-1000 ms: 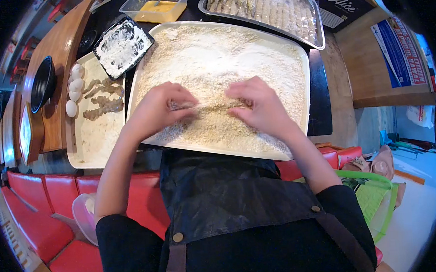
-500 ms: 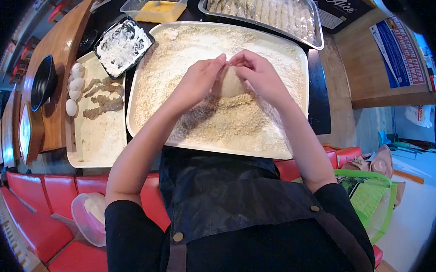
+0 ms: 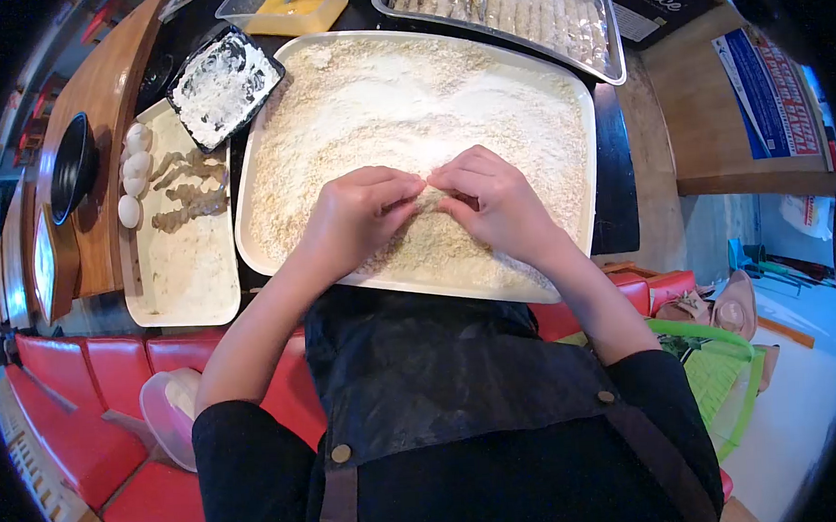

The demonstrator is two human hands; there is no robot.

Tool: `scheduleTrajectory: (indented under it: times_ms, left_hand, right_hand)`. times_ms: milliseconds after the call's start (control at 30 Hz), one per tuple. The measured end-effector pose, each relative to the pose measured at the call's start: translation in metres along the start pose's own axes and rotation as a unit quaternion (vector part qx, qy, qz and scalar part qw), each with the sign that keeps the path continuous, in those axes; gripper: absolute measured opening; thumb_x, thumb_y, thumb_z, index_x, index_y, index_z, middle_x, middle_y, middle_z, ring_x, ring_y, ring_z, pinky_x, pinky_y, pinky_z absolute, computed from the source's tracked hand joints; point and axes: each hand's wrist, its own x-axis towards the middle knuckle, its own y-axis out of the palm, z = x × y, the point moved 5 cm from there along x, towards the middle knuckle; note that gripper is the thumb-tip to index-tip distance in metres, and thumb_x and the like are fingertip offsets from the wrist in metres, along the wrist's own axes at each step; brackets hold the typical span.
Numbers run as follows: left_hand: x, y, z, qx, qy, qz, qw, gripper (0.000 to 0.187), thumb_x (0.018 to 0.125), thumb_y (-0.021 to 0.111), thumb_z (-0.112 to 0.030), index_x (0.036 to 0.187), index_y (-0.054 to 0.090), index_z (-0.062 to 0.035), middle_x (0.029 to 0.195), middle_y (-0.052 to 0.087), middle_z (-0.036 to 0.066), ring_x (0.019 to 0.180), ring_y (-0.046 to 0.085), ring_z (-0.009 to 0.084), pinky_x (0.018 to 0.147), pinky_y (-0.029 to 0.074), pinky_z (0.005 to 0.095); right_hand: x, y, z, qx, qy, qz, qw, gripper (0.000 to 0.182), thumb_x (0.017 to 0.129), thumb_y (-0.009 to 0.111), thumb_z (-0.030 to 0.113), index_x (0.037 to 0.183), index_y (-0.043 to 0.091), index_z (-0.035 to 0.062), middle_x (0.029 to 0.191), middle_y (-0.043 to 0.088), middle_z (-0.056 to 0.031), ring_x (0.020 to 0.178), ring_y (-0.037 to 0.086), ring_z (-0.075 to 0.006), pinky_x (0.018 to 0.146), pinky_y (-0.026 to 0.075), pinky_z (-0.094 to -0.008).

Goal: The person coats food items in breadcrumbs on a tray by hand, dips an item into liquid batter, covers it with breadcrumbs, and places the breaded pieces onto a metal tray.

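Note:
My left hand (image 3: 361, 215) and my right hand (image 3: 492, 203) meet over the front half of a large cream tray (image 3: 245, 234) of pale breadcrumbs (image 3: 336, 133). Both have their fingers pinched together, fingertips almost touching. Between and below them shows a small crumb-covered patch (image 3: 429, 202); what they pinch is mostly hidden by the fingers, and I cannot tell what it is. Heaped crumbs lie just under the hands, and a white floury area spreads behind them.
Left, a smaller tray (image 3: 183, 283) holds raw shrimp (image 3: 193, 205) and several eggs (image 3: 129, 212). A black container (image 3: 225, 87) of white flour overlaps its corner. Behind stand a tub (image 3: 235, 11) of yellow liquid and a metal tray (image 3: 621, 61) of coated shrimp under plastic.
Both hands have moved down toward the tray's near edge, and their fingertips have come closer together. The beige lump seen between them earlier is now largely out of sight.

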Motion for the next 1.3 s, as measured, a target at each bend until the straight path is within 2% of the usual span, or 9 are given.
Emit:
scheduleTrajectory:
  times_ms: [233, 400, 433, 533, 633, 933, 1033, 1133, 1300]
  left_hand:
    - [-0.003, -0.017, 0.000, 0.015, -0.068, 0.044, 0.997, 0.035, 0.074, 0.078, -0.010, 0.109, 0.071, -0.0061, 0.098, 0.069, 0.010, 0.088, 0.067, 0.0242, 0.079, 0.054, 0.0325]
    - [0.002, -0.018, 0.011, -0.099, -0.176, 0.181, 0.963, 0.035, 0.076, 0.077, -0.012, 0.110, 0.071, -0.0064, 0.102, 0.067, 0.010, 0.089, 0.065, 0.0214, 0.076, 0.053, 0.0314]
    - [0.004, -0.022, 0.012, -0.063, -0.123, 0.133, 0.981, 0.034, 0.076, 0.078, -0.013, 0.109, 0.071, -0.0068, 0.098, 0.067, 0.010, 0.087, 0.065, 0.0229, 0.076, 0.053, 0.0318]
    - [0.006, -0.027, 0.008, 0.041, 0.037, 0.013, 0.998, 0.034, 0.075, 0.078, -0.013, 0.109, 0.071, -0.0077, 0.089, 0.067, 0.009, 0.078, 0.064, 0.0248, 0.072, 0.053, 0.0329]
    - [0.003, -0.019, 0.001, -0.050, -0.058, 0.033, 0.997, 0.032, 0.075, 0.078, -0.011, 0.106, 0.073, -0.0077, 0.086, 0.067, 0.009, 0.078, 0.065, 0.0249, 0.071, 0.053, 0.0333]
    - [-0.007, -0.003, 0.008, 0.045, 0.026, -0.057, 0.997, 0.026, 0.075, 0.077, -0.007, 0.101, 0.074, -0.0060, 0.085, 0.069, 0.010, 0.077, 0.066, 0.0256, 0.070, 0.054, 0.0319]
    - [-0.001, -0.011, 0.002, 0.018, -0.021, -0.034, 0.999, 0.025, 0.077, 0.076, -0.008, 0.102, 0.074, -0.0055, 0.085, 0.069, 0.009, 0.076, 0.066, 0.0250, 0.071, 0.054, 0.0315]
    - [-0.002, -0.011, 0.014, -0.122, -0.209, 0.097, 0.965, 0.027, 0.078, 0.076, -0.010, 0.105, 0.073, -0.0057, 0.092, 0.069, 0.009, 0.081, 0.066, 0.0243, 0.073, 0.053, 0.0310]
    - [0.007, -0.020, 0.009, -0.009, -0.073, 0.039, 0.996, 0.028, 0.077, 0.077, -0.014, 0.104, 0.073, -0.0073, 0.091, 0.068, 0.011, 0.082, 0.066, 0.0253, 0.073, 0.053, 0.0324]
  right_hand:
    - [-0.001, -0.001, 0.002, -0.015, -0.017, 0.019, 1.000, 0.035, 0.073, 0.074, 0.008, 0.106, 0.066, 0.0020, 0.100, 0.065, -0.0121, 0.099, 0.059, -0.0299, 0.088, 0.050, -0.0383]
    - [0.005, -0.005, -0.003, 0.024, 0.137, 0.112, 0.984, 0.037, 0.072, 0.074, 0.015, 0.107, 0.066, 0.0019, 0.102, 0.066, -0.0133, 0.100, 0.059, -0.0307, 0.091, 0.049, -0.0384]
    - [0.005, -0.006, -0.005, 0.001, 0.165, 0.122, 0.979, 0.038, 0.072, 0.074, 0.016, 0.107, 0.066, 0.0019, 0.102, 0.066, -0.0136, 0.099, 0.059, -0.0309, 0.091, 0.049, -0.0385]
    - [0.004, -0.008, -0.003, -0.010, 0.008, -0.015, 1.000, 0.035, 0.072, 0.075, 0.015, 0.104, 0.067, 0.0018, 0.093, 0.067, -0.0142, 0.093, 0.061, -0.0310, 0.087, 0.050, -0.0400]
    - [0.008, -0.002, 0.007, 0.013, -0.020, -0.013, 1.000, 0.029, 0.073, 0.075, 0.014, 0.099, 0.069, 0.0018, 0.089, 0.067, -0.0134, 0.090, 0.062, -0.0297, 0.082, 0.051, -0.0394]
    - [0.006, 0.016, -0.001, -0.039, 0.008, -0.020, 0.999, 0.022, 0.077, 0.072, 0.009, 0.097, 0.069, 0.0036, 0.087, 0.066, -0.0126, 0.087, 0.063, -0.0292, 0.077, 0.053, -0.0369]
    - [0.007, 0.010, 0.000, 0.010, 0.018, -0.029, 0.999, 0.026, 0.077, 0.071, 0.009, 0.102, 0.068, 0.0029, 0.089, 0.066, -0.0147, 0.089, 0.063, -0.0308, 0.081, 0.052, -0.0375]
    - [0.010, 0.001, 0.006, 0.123, 0.181, 0.070, 0.973, 0.032, 0.077, 0.072, 0.010, 0.107, 0.067, 0.0018, 0.094, 0.066, -0.0162, 0.094, 0.062, -0.0320, 0.087, 0.050, -0.0377]
    - [0.008, 0.000, -0.001, 0.020, 0.058, 0.032, 0.998, 0.034, 0.075, 0.075, 0.012, 0.107, 0.068, 0.0031, 0.092, 0.066, -0.0162, 0.089, 0.063, -0.0326, 0.082, 0.052, -0.0372]
